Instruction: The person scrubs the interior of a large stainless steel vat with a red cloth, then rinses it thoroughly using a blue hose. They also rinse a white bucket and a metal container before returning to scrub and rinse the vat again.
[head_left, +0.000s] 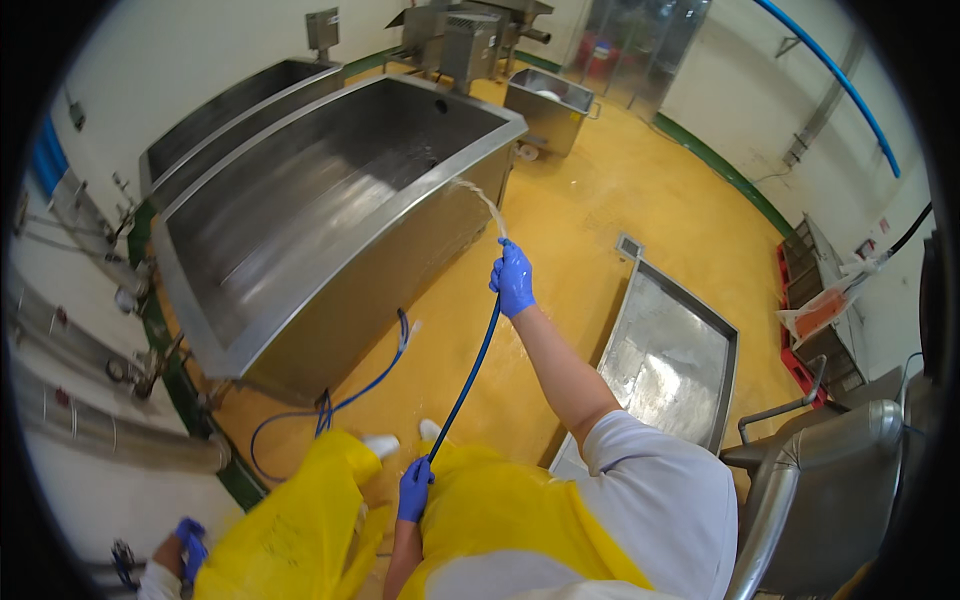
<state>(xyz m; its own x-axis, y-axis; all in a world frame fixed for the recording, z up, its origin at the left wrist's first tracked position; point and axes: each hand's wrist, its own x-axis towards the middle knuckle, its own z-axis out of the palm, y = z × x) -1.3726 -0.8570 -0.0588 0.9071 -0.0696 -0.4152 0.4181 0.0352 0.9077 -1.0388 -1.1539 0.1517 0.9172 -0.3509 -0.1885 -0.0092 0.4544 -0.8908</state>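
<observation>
My right hand, in a wet blue glove, grips a blue water hose close to its end. Water arcs out of the hose towards the side and rim of a large stainless steel tank. Lower down, my left hand, also in a blue glove, is closed around the same hose in front of my yellow apron. The tank's inside is bare metal with a wet sheen near the far end.
A co-worker in a yellow apron stands close on my left, with gloved hands. Looped hose lies on the yellow floor. A shallow metal tray is at right, by a floor drain. A wheeled steel bin stands beyond the tank.
</observation>
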